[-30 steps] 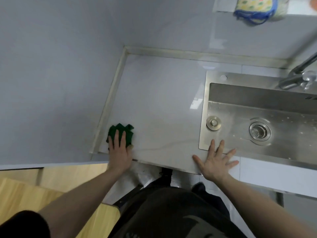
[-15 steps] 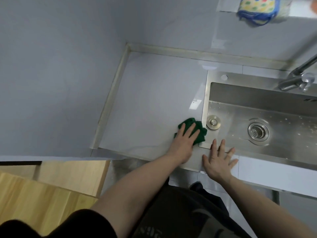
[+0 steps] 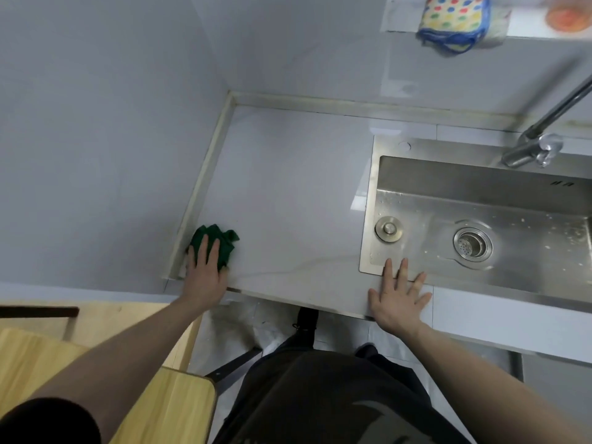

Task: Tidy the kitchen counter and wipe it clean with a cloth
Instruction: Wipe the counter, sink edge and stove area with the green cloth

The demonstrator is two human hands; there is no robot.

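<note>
The person leans over the pale counter [image 3: 288, 193]. Their left hand [image 3: 205, 274] lies flat on the crumpled green cloth [image 3: 214, 243], fingers [image 3: 202, 248] straight and close together, pressing it down at the counter's near left corner, right against the wall trim. The right hand [image 3: 397, 299] rests palm down on the counter's front edge, fingers [image 3: 388, 270] spread wide, their tips touching the near left rim of the steel sink [image 3: 480, 184]. A round plug [image 3: 388, 228] sits in the basin beside the drain [image 3: 473, 244], below the tap [image 3: 531, 149]
</note>
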